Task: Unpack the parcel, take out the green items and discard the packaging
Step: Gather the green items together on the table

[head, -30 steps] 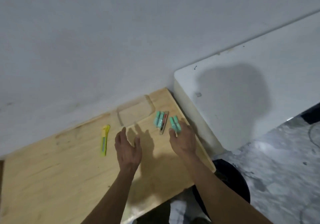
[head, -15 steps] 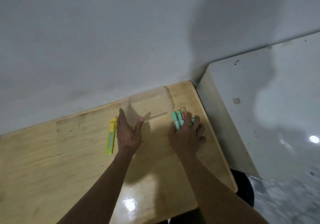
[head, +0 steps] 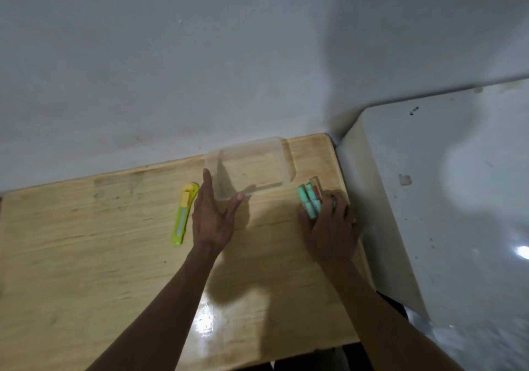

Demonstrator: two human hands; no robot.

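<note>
Your right hand (head: 329, 227), beside the green sticks a second ago, now curls its fingers over the small mint-green plastic sticks (head: 309, 200) at the wooden table's (head: 86, 256) right edge, while your left hand (head: 211, 219), fingers straight, now touches the clear plastic container (head: 252, 167), so gathering is nearly done

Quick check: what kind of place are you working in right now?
Probably a plain indoor work corner: a bare wooden table pushed against a blank grey wall, a white cabinet-like unit beside it.

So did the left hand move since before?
Yes. The left hand slid forward toward the wall; its fingertips now reach past the far end of the yellow cutter.
</note>
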